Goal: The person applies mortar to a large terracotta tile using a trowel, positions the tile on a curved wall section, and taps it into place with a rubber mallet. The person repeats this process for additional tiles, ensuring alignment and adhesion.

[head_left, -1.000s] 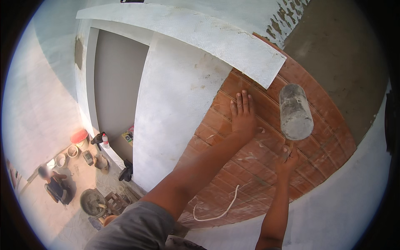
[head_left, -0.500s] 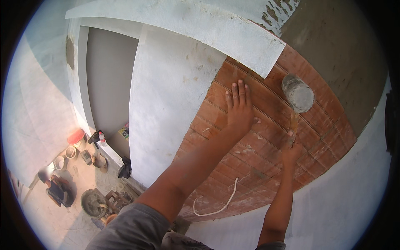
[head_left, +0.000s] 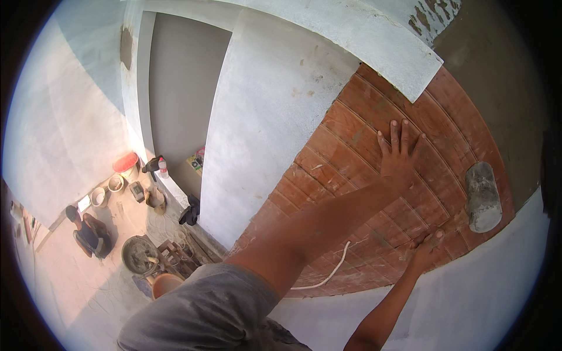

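My left hand (head_left: 399, 164) lies with spread fingers against the reddish-brown wall tiles (head_left: 339, 146), holding nothing. Lower right, my right hand (head_left: 424, 253) is closed round the handle of a mallet (head_left: 483, 199). Its grey, cylindrical, mortar-smeared head is close to the tiles near the right edge of the tiled area; I cannot tell whether it touches them. Pale mortar smears mark several tiles. A white cord (head_left: 331, 276) hangs over the lower tiles.
A white ledge (head_left: 398, 52) juts out above the tiles. On the floor far below stand a mortar basin (head_left: 138, 256), an orange bucket (head_left: 167, 284) and a red-topped bucket (head_left: 126, 164). Another person (head_left: 92, 234) sits there. A doorway recess (head_left: 181, 88) opens at left.
The view has shifted. My left hand has moved right across the tiles with its fingers spread wider. My right hand has swung the mallet right and down towards the tiles' right edge.
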The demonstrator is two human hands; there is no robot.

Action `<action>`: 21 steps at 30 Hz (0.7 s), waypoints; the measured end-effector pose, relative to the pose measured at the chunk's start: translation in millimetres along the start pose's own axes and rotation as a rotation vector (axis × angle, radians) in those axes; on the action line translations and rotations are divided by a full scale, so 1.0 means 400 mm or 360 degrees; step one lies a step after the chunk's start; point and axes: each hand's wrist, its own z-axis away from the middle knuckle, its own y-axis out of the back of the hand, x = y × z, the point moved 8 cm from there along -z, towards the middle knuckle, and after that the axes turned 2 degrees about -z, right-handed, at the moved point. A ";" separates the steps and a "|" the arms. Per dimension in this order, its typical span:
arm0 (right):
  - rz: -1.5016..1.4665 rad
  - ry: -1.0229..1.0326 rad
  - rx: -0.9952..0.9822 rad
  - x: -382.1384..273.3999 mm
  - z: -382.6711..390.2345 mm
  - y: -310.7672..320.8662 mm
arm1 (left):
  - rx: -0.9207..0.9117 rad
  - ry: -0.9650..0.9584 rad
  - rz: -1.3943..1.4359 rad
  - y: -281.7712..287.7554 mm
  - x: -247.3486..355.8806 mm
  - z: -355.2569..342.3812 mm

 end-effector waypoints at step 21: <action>-0.0080 -0.0129 -0.0182 0.376 0.128 0.110 | -0.0010 0.0161 -0.0394 -0.067 0.061 -0.054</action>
